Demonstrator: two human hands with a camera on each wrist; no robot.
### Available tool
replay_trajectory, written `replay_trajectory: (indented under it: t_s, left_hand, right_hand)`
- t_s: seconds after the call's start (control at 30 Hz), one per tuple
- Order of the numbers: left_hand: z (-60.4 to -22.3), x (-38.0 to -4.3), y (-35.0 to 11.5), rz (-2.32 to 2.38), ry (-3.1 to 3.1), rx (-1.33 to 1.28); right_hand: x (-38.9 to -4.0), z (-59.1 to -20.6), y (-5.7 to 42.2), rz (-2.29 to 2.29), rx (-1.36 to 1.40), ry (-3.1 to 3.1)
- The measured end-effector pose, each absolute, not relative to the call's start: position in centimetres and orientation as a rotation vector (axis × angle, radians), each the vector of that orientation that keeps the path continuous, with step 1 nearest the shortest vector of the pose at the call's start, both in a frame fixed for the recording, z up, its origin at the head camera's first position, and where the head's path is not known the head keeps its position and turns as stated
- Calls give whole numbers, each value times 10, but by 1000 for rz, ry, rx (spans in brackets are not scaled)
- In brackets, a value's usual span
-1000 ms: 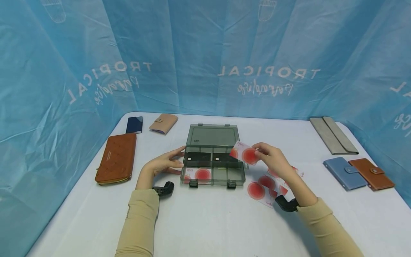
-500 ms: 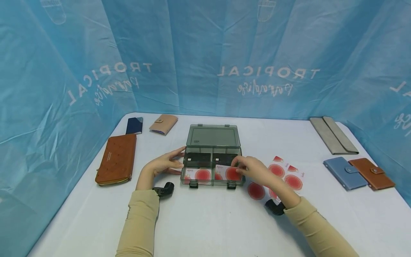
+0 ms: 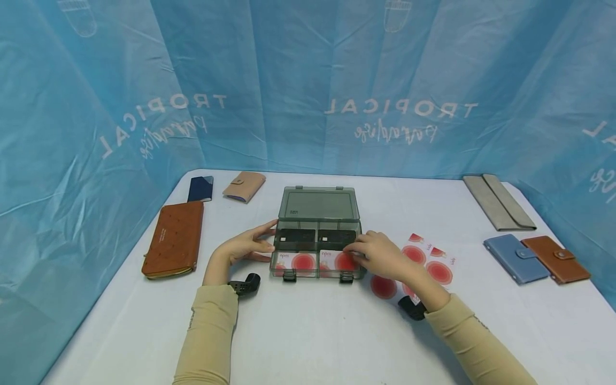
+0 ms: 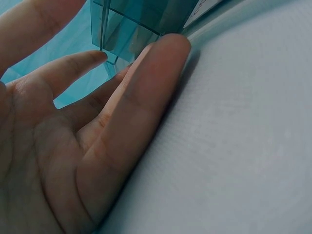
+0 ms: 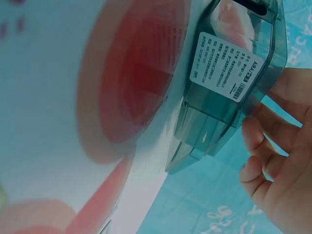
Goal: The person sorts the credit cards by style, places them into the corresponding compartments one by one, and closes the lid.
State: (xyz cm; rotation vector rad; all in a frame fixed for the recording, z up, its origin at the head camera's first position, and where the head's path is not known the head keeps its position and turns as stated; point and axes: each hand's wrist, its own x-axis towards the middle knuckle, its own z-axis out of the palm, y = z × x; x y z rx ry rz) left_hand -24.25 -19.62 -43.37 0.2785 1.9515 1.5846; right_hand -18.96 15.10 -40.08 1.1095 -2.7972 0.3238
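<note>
A green-tinted clear divided box (image 3: 318,204) lies with its lid open on the white table. My left hand (image 3: 245,246) rests against the box's left side with its fingers extended; in the left wrist view a fingertip (image 4: 173,46) meets the box's lower edge. My right hand (image 3: 382,258) reaches over the box's right side, thumb and fingers at the right end of a red-and-white card (image 3: 331,261) in the front right compartment. A similar card (image 3: 297,261) lies in the front left compartment. Black cards (image 3: 294,236) sit in both rear compartments.
Several loose red-and-white cards (image 3: 439,271) lie under and beside the right forearm. A brown zip wallet (image 3: 175,238), navy holder (image 3: 200,188) and beige holder (image 3: 244,186) are at left. A grey sleeve (image 3: 498,202), blue wallet (image 3: 515,258) and brown wallet (image 3: 555,259) are at right.
My right hand has carried the card leftward from above the box's right side and lowered it into the front right compartment. My left hand has stayed at the box's left side.
</note>
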Motion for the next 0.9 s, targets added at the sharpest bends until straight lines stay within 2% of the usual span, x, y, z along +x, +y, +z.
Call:
replay_trajectory:
  t_s: [0.13,0.3,0.67,0.9]
  left_hand:
    - [-433,-243,-196,1588,1947,276]
    - [-433,-243,-196,1591,1945,274]
    - [-433,-243,-197,1583,1953,254]
    - [-434,-243,-195,1579,1961,243]
  right_hand:
    - [-189,-400,154,295,1133,-2789]
    - [-188,-390,170,500,1120,-2822]
    - [-192,-382,238,768,691,-2939]
    - [-189,-390,263,796,527,-3034]
